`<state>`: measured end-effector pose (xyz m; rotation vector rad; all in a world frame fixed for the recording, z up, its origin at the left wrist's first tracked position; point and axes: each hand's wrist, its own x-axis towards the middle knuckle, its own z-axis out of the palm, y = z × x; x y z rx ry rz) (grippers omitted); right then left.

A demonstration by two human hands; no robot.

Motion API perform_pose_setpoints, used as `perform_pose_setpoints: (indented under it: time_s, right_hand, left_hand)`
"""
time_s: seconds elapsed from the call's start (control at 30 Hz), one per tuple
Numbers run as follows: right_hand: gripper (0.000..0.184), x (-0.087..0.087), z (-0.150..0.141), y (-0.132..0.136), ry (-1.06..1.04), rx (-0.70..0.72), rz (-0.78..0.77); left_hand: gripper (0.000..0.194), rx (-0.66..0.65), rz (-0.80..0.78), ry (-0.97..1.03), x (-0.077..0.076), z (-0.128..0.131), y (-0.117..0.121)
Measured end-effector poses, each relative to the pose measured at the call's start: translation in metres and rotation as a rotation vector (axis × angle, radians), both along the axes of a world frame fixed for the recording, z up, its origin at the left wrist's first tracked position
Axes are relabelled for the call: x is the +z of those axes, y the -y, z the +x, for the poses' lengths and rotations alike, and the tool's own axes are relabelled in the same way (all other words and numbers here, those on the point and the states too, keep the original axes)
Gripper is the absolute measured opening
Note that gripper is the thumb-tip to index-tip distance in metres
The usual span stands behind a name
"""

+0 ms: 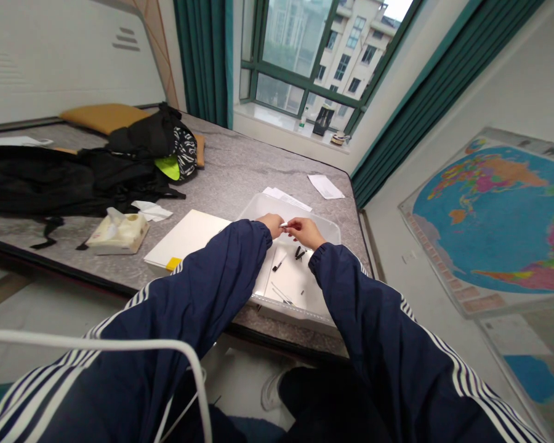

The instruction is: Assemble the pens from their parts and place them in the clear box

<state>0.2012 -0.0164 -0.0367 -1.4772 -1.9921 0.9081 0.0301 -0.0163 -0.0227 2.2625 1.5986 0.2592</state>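
Both my hands meet over a clear plastic tray (325, 229) on a grey bed. My left hand (272, 224) and my right hand (306, 232) are closed in a pinch on the two ends of a small white pen-like piece (284, 225). Below them, on the white sheet inside the tray, lie small black parts (299, 252), a black-tipped stick (279, 264) and thin rods (282, 294). Dark blue sleeves with white stripes cover both arms.
A white board with a yellow tab (184, 240) lies left of the tray. A tissue pack (119, 232) and black bags (74, 175) sit further left. Papers (325, 186) lie behind the tray. A world map (498, 215) hangs at the right. A white wire frame (120, 347) crosses the foreground.
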Motion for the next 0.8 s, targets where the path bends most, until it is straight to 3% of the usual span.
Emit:
perform_pose_setpoints:
  time_s: [0.3, 0.53, 0.8]
  right_hand:
    - [0.013, -0.0089, 0.0066, -0.0072, 0.1, 0.043, 0.029]
    - [0.013, -0.0053, 0.0046, -0.0016, 0.113, 0.07, -0.086]
    - [0.016, -0.0096, 0.0067, -0.0059, 0.08, 0.119, -0.091]
  left_hand:
    - [0.033, -0.028, -0.013, -0.006, -0.0003, 0.0, 0.0009]
    - [0.031, -0.084, -0.08, -0.04, -0.0047, 0.0009, 0.0003]
    - [0.034, -0.084, -0.067, -0.052, -0.0058, 0.0039, -0.0002]
